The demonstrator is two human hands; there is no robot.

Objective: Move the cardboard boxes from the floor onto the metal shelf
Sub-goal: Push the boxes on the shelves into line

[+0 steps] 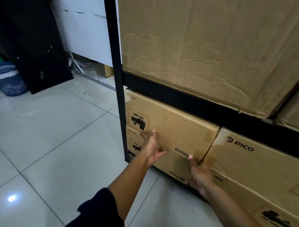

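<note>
A brown cardboard box [172, 125] with an upside-down PICO print and a UN 3481 label sits in the bottom bay of the black metal shelf [198, 108], on top of a second like box [168, 167]. My left hand [151, 149] lies with straight fingers against the upper box's front face near its lower left. At that box's lower right corner my right hand [199, 173] touches it, fingers pointing up. Whether either hand curls round an edge is not visible.
More PICO boxes [251, 161] are stacked to the right in the same bay. A large box [212, 43] fills the level above. The shelf's black upright [116, 66] stands left. A black panel [30, 34] and a blue basket [7, 80] stand far left on the tiled floor.
</note>
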